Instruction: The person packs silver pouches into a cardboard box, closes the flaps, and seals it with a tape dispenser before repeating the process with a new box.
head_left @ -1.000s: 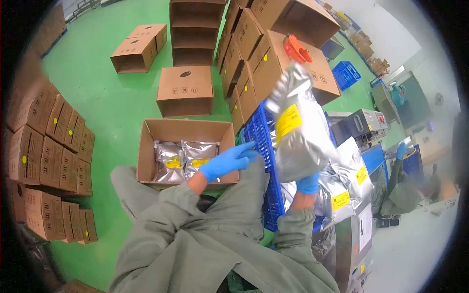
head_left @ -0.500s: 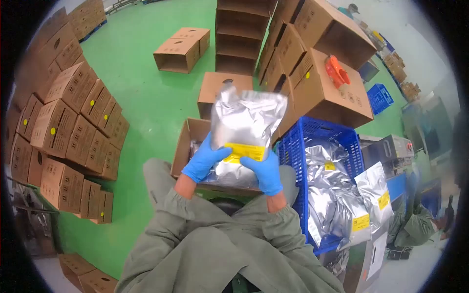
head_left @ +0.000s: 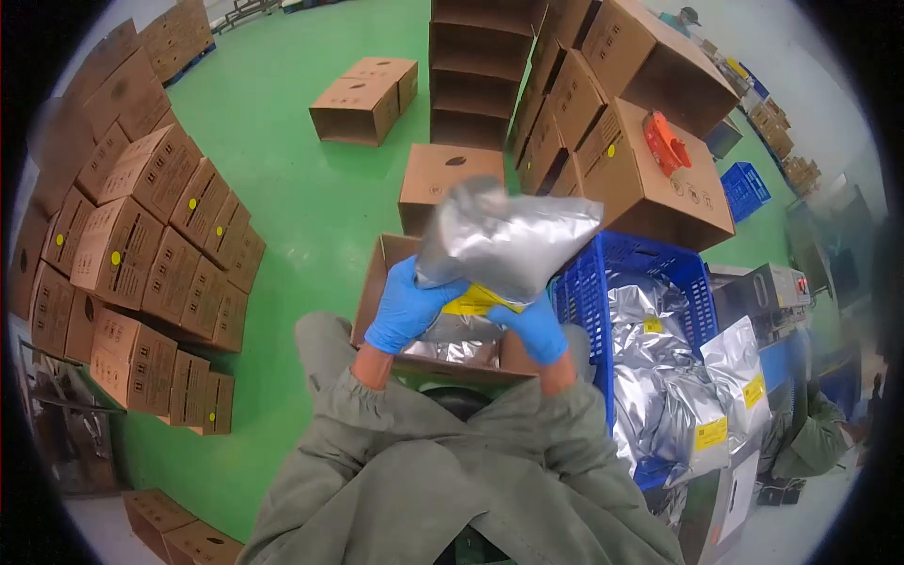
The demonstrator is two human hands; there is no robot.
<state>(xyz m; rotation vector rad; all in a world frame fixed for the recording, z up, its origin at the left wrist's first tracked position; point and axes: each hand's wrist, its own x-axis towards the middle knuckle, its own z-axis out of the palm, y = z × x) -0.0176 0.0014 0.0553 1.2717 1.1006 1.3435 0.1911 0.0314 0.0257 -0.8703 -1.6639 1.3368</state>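
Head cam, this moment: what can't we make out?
All in the head view:
1. Far end of the held silver bag: blurred.
2. Print on its yellow label: too small, partly covered by the left hand and right hand.
3. Bag count in the open carton: hidden behind held bag and hands.
4. Bottom of the blue crate: covered by bags.
5. Tall carton stack: cut off by top edge.

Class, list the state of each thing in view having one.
Silver pouch in both hands: creased
Left hand: gloved, gripping it
Right hand: gloved, gripping it
Carton below: open, silver pouches inside
Near blue crate: open, pouches inside
Cartons at left: stacked
Orange tool: lying on a carton
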